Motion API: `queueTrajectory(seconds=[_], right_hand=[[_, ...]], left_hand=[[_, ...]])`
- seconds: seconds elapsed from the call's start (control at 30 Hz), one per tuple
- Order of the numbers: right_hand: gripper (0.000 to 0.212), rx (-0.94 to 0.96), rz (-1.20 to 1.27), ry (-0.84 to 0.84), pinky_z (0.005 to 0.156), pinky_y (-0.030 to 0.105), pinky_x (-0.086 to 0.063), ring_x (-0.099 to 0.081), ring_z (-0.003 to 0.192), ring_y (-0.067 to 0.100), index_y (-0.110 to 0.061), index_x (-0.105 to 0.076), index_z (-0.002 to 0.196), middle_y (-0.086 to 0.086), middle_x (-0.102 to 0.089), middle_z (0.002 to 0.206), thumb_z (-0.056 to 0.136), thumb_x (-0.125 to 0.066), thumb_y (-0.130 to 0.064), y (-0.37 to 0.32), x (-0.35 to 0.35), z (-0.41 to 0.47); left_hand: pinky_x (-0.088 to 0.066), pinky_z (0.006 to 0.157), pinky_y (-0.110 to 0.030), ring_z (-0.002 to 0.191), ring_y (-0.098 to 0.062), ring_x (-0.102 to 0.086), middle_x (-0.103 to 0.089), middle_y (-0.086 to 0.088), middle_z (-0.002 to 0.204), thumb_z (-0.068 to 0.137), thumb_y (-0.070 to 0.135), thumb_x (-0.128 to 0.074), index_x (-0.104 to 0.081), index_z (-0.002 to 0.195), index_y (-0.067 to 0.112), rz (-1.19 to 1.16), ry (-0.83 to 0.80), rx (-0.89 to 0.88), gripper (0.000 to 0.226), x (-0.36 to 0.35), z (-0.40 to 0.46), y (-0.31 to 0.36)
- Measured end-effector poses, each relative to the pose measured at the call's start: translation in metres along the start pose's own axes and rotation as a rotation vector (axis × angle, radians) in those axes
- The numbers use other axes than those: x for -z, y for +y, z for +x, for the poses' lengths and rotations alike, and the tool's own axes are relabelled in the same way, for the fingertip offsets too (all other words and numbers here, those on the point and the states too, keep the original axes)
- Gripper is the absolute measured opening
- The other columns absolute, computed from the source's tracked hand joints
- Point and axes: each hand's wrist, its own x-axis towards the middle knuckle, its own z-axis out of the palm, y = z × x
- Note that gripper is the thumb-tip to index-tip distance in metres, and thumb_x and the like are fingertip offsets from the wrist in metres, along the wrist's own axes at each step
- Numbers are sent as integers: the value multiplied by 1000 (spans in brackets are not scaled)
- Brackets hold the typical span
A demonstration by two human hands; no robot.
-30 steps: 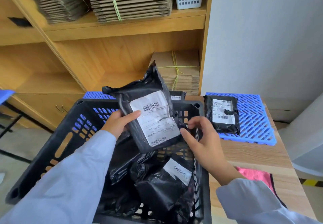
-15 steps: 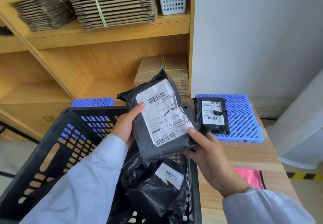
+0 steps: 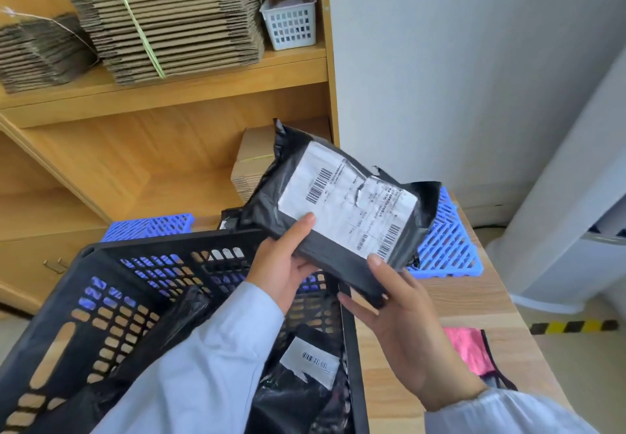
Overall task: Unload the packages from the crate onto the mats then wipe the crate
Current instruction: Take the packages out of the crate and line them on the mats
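**Parcel lifted clear of the crate, on its way to the right mat**

Since half a second ago, the parcel [image 3: 342, 210] has risen and swung right; it now sits above the crate's far right corner and partly covers the blue mat [image 3: 447, 247] behind it.

Both hands hold it. Left hand [image 3: 284, 264]: thumb pressed on the label's near left edge, the other fingers curled beneath and out of sight. Right hand [image 3: 403, 325]: thumb on the near right corner of the label, fingers spread under the bag's lower edge. Pale blue sleeves cover both arms.

The parcel is a black plastic mailer, tilted with its label facing up. The white label is wrinkled and torn near the middle, with barcodes at its left and lower right. Loose plastic flares at the far corners; it looks soft and light.

Below lies the black slotted crate [image 3: 101, 298], with more black parcels [image 3: 305, 382] inside. A second blue mat [image 3: 149, 227] shows beyond the crate's far left. Both mats rest on the wooden desk [image 3: 450, 301], where a pink cloth [image 3: 471, 349] lies nearby.

Judged step: unloading, far from finished, wiping not begun. Next, lower the parcel flat onto the right mat and let go.
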Motion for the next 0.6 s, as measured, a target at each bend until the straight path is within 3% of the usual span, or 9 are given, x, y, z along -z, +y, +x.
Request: queueTrajectory(seconds=[0.13, 0.23, 0.33, 0.43, 0.53, 0.6], right_hand=[[41, 84, -73, 26, 93, 49, -54, -69, 106, 16, -16, -67, 118, 0, -73, 116, 78, -69, -14, -23, 8, 8], [43, 52, -150, 5, 85, 48, -58, -69, 103, 19, -12, -66, 119, 3, -73, 116, 76, -68, -14, -46, 24, 19], [41, -15, -269, -61, 70, 40, -62, -72, 88, 20, -7, -68, 113, 10, -73, 108, 73, -66, -11, -68, 38, 29], [27, -50, -414, -216, 74, 36, -61, -73, 89, 23, -13, -78, 98, 12, -74, 108, 74, -66, -7, -84, 46, 36], [35, -86, -569, -366, 85, 35, -59, -70, 102, 30, -13, -76, 104, 16, -72, 115, 69, -75, -13, -96, 49, 42], [42, -85, -607, -389, 86, 38, -58, -70, 101, 32, -9, -72, 110, 18, -71, 115, 68, -75, -13, -101, 48, 45]], left_hand=[[-42, 105, -45, 120, -26, -59, -63, -10, 129, 80, 38, -71, -56, 133, 12, 5, -102, 24, 61, 0, -5, -1], [-45, 103, -47, 117, -20, -60, -58, -6, 135, 71, 44, -79, -41, 142, 21, 15, 171, -105, 84, 16, -2, 15], [-38, 106, -34, 127, -4, -46, -42, 10, 143, 56, 60, -80, -34, 141, 41, 384, 371, -368, 98, 30, -3, 39], [-35, 103, -23, 127, 2, -46, -52, 17, 136, 53, 67, -75, -50, 128, 43, 756, 153, -442, 83, 34, 0, 65], [-42, 106, -31, 116, -4, -60, -65, 12, 123, 36, 77, -80, -61, 117, 36, 953, -191, -156, 92, 24, 0, 80], [-45, 104, -38, 110, -18, -66, -71, -1, 115, 38, 67, -86, -69, 112, 23, 933, -333, 81, 89, 18, -1, 80]])
